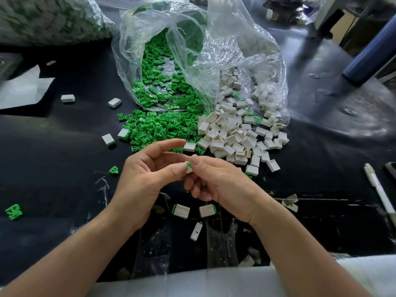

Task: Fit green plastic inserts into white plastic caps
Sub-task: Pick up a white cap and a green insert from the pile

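Both hands met just above the desk (pixel 53 146): the left hand (pixel 143 176) held a small white cap (pixel 189 169) at its thumb tip, index finger stretched out and away over the parts, while the right hand (pixel 218 181) closed in from the other side, thumb and curled fingers pinching the green insert (pixel 188 164) that poked out of the top of that cap. How deep the insert sat was hidden by the fingertips. Right under the wrists lay three assembled caps (pixel 181 211), white with a sliver of green at one end, two side by side and one nearer the desk edge. Just beyond the fingers, a heap of green inserts (pixel 158 127) spilled out of a clear plastic bag (pixel 132 50), and touching it on the right was a heap of white caps (pixel 233 136) pouring from a second clear bag (pixel 246 39). Off to the left, well apart from the heaps, sat a few stray white pieces (pixel 67 98) and a couple of loose green inserts (pixel 14 211). A white pen (pixel 379 189) lay at the right edge, and a large filled bag (pixel 42 18) slumped at the far left corner.
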The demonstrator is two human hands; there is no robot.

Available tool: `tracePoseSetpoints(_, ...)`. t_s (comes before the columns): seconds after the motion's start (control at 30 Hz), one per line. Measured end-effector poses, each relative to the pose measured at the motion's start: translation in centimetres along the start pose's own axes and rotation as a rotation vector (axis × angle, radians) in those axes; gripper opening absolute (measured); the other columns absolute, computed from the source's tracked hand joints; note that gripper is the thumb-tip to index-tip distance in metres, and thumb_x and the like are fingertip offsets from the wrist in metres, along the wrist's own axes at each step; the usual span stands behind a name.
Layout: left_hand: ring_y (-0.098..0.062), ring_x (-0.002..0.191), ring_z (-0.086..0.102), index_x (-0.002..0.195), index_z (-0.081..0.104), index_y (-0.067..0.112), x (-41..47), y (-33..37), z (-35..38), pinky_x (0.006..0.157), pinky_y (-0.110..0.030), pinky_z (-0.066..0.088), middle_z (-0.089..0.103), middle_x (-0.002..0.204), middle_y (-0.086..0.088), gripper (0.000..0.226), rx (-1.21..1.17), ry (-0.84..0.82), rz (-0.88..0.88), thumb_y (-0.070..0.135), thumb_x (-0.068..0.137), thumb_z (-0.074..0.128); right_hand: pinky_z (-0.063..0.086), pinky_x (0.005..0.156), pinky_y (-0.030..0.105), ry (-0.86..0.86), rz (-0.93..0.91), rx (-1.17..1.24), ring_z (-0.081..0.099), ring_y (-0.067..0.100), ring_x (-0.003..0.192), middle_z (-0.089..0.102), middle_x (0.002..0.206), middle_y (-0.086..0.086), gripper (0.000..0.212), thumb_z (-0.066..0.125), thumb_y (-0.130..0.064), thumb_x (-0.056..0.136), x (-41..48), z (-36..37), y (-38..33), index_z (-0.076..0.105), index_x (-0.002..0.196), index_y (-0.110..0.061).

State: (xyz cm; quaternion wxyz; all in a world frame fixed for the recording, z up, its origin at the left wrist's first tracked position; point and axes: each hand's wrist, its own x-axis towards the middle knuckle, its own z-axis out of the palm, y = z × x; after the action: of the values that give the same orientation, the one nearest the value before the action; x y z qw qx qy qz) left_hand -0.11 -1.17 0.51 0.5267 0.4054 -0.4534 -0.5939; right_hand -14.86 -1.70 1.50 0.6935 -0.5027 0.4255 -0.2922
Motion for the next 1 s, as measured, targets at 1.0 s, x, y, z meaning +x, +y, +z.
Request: tracePoseSetpoints(1.0,-0.018,0.081,0.071,0.085,0.075,0.021,-0.2,-0.2,-0.3,0.066,-0.021,0.054,0.074,0.081,-0.012,0.048,-0.054,0.010,-0.095,-0.012,0.050,0.072,0.028,0.060,0.015,0.125,-0.054,-0.356,0.039,-0.008,0.060,0.038,0.070,-0.017,0.023,0.034,-0.027,0.100,0.3,1.6,0.7,0.043,0.079,-0.033)
